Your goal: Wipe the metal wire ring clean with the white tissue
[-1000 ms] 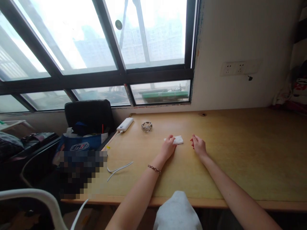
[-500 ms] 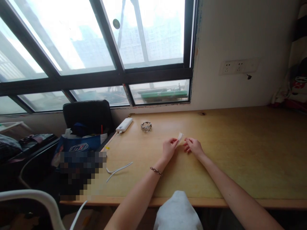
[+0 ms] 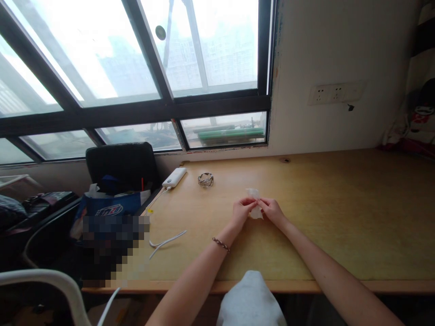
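the head view looks down on a long desk [image 3: 322, 217] of pale yellowish wood, smooth and matt, with a rounded front edge. near its middle the left hand [image 3: 242, 212] and the right hand [image 3: 272, 211] meet, fingertips closed in a pinch on a small white tissue [image 3: 254, 203]. the tissue is thin, soft and crumpled, with an uneven outline; its upper part stands up above the fingers and a lower flap hangs between the two hands, just over the desk top. both hands are curled, thumbs pressed against forefingers, each gripping one side of the sheet. a thin braided bracelet [image 3: 220, 244] of brownish beads circles the left wrist.

further back on the desk, toward the window, sits a small round glass ashtray [image 3: 205, 179] with a faceted, glinting rim. left of it lies a white power bank [image 3: 174, 177], a smooth oblong with rounded corners, and a slim white cable [image 3: 166, 240] curls in a loose loop near the desk's left edge. beyond that edge stands a black padded chair [image 3: 122, 165] holding a glossy blue bag [image 3: 108, 208].

the window [image 3: 136, 68] has dark metal frames and bright hazy panes. on the plain off-white wall to the right is a white rectangular socket strip [image 3: 335, 93]. a grey fabric knee [image 3: 251, 299] rises at the bottom edge.
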